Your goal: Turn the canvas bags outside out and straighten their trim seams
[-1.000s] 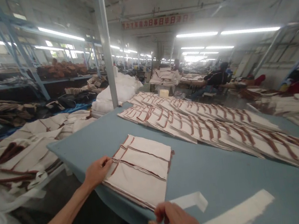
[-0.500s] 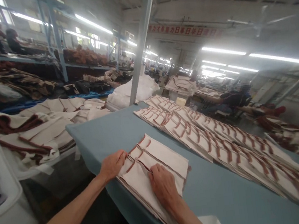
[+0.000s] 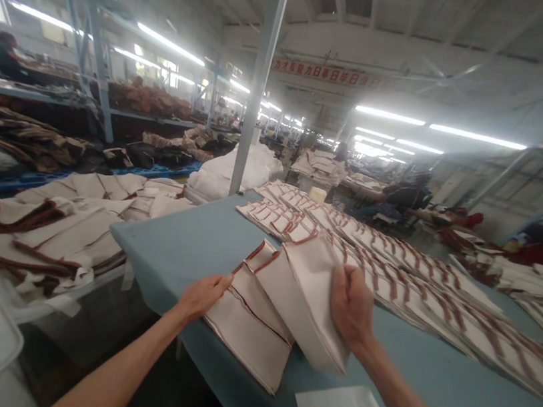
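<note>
Brown-trimmed cream fabric panel (image 3: pixel 310 299) is tilting above the tabletop (image 3: pixel 166 245), its right side gripped by the right hand (image 3: pixel 352 303). Left hand (image 3: pixel 207 295) is pinching the lower panel (image 3: pixel 249 334), which is lying along the tabletop's near-left edge. White strip (image 3: pixel 332 402) is lying nearer; overlapping panel rows (image 3: pixel 403 279) are stretching beyond.

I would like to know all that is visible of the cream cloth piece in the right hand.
The cream cloth piece looks like fabric, with brown edging along its far end and a lengthwise fold or seam. It is tilted and bent, its right side gripped by the right hand. Its left part overlaps another cream piece over the blue table. Whether its near end touches the table is unclear.
</note>
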A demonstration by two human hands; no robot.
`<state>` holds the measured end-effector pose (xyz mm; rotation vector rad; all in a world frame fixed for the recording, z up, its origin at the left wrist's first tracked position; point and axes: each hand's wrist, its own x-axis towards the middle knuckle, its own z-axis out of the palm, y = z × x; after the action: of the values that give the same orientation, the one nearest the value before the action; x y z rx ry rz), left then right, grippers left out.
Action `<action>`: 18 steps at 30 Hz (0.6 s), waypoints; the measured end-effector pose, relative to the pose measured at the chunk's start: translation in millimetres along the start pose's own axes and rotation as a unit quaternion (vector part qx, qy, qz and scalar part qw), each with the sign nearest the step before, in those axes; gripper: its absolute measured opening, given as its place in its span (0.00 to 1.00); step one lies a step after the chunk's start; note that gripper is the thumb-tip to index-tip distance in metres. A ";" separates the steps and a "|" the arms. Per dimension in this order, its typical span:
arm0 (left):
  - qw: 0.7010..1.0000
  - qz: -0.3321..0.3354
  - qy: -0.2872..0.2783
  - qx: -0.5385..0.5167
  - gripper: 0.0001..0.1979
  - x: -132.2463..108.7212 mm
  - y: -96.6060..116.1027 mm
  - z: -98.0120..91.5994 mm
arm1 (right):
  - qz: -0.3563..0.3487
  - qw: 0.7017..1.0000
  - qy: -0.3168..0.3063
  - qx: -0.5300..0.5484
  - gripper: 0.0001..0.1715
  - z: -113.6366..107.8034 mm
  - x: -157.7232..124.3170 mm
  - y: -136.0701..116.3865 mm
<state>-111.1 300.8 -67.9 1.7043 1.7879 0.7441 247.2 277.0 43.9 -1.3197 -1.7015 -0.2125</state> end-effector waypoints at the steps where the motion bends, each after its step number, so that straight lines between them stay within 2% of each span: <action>1: 1.000 -0.002 -0.010 0.023 0.18 -3.3 4.7 1.7 | 0.006 1.000 0.014 -0.007 0.30 -10.3 15.1 2.4; 5: 0.994 -0.017 0.012 0.106 0.19 -14.7 25.3 12.3 | -0.021 1.000 0.007 -0.017 0.34 -53.1 72.7 0.2; 8: 0.987 -0.017 0.035 0.155 0.20 -17.9 35.9 19.2 | -0.069 0.997 -0.035 -0.020 0.33 -92.4 113.6 -16.2; 9: 0.985 -0.014 0.036 0.167 0.21 -17.9 37.9 20.1 | -0.077 0.996 -0.030 -0.024 0.31 -108.0 127.6 -23.4; 11: 0.982 -0.008 0.032 0.187 0.21 -16.5 40.5 19.6 | -0.078 0.996 0.006 -0.034 0.27 -142.4 153.6 -38.6; 13: 0.979 -0.004 0.024 0.203 0.21 -14.9 42.7 16.6 | -0.063 0.994 0.073 -0.042 0.24 -178.3 171.1 -52.7; 15: 0.976 -0.002 0.019 0.216 0.20 -14.8 46.4 12.8 | -0.048 0.993 0.104 -0.034 0.27 -212.3 171.5 -62.9; 18: 0.972 0.002 0.023 0.233 0.19 -20.2 56.7 8.1 | 0.010 0.997 0.074 0.017 0.34 -255.9 133.3 -65.1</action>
<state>-65.2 283.1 -32.3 1.9942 2.1126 0.3806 339.0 179.2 307.5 -1.2647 -1.5598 -0.2633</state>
